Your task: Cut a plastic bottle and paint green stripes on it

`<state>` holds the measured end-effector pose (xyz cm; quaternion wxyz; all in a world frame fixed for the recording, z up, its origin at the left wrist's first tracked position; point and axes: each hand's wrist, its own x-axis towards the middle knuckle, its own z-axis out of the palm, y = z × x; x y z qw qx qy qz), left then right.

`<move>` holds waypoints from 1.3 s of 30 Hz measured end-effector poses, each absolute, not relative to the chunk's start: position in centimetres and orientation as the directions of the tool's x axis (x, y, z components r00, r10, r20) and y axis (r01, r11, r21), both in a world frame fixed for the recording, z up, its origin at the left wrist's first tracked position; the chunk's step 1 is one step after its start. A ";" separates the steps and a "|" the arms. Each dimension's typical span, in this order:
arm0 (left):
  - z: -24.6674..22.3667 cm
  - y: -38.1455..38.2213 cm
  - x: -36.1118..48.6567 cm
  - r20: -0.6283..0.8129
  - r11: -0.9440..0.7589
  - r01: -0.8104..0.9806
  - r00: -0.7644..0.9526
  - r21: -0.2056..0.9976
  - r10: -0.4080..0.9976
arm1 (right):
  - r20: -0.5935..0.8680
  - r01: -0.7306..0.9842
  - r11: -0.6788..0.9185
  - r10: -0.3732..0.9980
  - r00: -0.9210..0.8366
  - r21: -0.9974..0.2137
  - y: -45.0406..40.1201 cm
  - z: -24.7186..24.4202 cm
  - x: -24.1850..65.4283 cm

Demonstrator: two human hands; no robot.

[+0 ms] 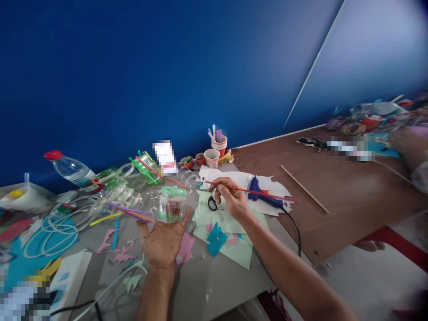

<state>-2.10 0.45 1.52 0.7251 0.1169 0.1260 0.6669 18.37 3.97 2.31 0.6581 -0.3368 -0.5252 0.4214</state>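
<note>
My left hand [162, 243] is spread, palm up, just in front of a clear plastic container [171, 206] with green at its top and base; whether the two touch is unclear. In my right hand [232, 196] a long thin red stick [267, 194] is pinched between the fingers, its pale tip pointing left. Beneath that hand lie black-handled scissors [212, 203] on pale green paper [239, 249]. Right of it a blue glue gun [262, 194] rests on white torn paper [279, 206]. A blue paper scrap [216, 240] and pink scraps [186, 248] lie nearer.
Bottles, including a red-capped one [73, 171], coloured straws [132, 210] and a coiled white cable [50, 236] crowd the left. Paper cups [211, 158] stand by the wall. A wooden stick [304, 188] lies on the brown board [347, 191]. Another person's hand [409, 142] is far right.
</note>
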 end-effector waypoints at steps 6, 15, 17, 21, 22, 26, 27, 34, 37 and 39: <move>1.0 0.3 -0.8 -0.147 0.116 -0.843 0.045 0.525 0.988 | 0.376 -0.146 0.387 0.921 0.100 -0.910 4.2 1.5 18.6; -2.3 -0.1 0.3 0.051 -0.028 -0.637 0.017 0.771 0.999 | 0.571 0.188 0.570 0.819 -0.050 -0.800 3.7 2.5 20.0; -2.2 0.0 0.2 0.062 -0.067 -0.578 -0.028 0.814 0.998 | 0.669 0.312 0.650 0.741 -0.060 -0.693 2.9 3.1 19.4; -1.6 0.3 0.4 0.026 -0.093 -0.510 -0.136 0.855 0.990 | 0.809 0.440 0.779 0.562 -0.173 -0.446 1.9 2.8 17.4; -1.4 0.4 0.5 0.023 -0.097 -0.500 -0.151 0.861 0.988 | 0.815 0.444 0.798 0.537 -0.217 -0.408 1.7 2.5 16.9; -0.9 -0.1 1.0 0.043 -0.107 -0.375 -0.176 0.921 0.983 | 0.789 0.451 0.819 0.521 -0.326 -0.354 1.5 1.7 15.6; -0.8 -0.3 1.1 0.037 -0.098 -0.356 -0.175 0.929 0.984 | 0.779 0.455 0.819 0.524 -0.345 -0.349 1.5 1.6 15.5; -1.0 -0.7 1.9 -0.114 0.040 -0.534 -0.107 0.845 0.988 | 0.726 0.550 0.779 0.562 -0.397 -0.302 1.2 1.2 14.7; -1.2 -0.3 1.9 -0.163 0.075 -0.604 -0.092 0.794 0.982 | 0.725 0.578 0.764 0.567 -0.392 -0.285 1.1 1.1 14.6; -1.5 -0.2 1.8 -0.162 0.074 -0.610 -0.090 0.789 0.983 | 0.728 0.581 0.766 0.561 -0.393 -0.277 1.2 1.0 14.5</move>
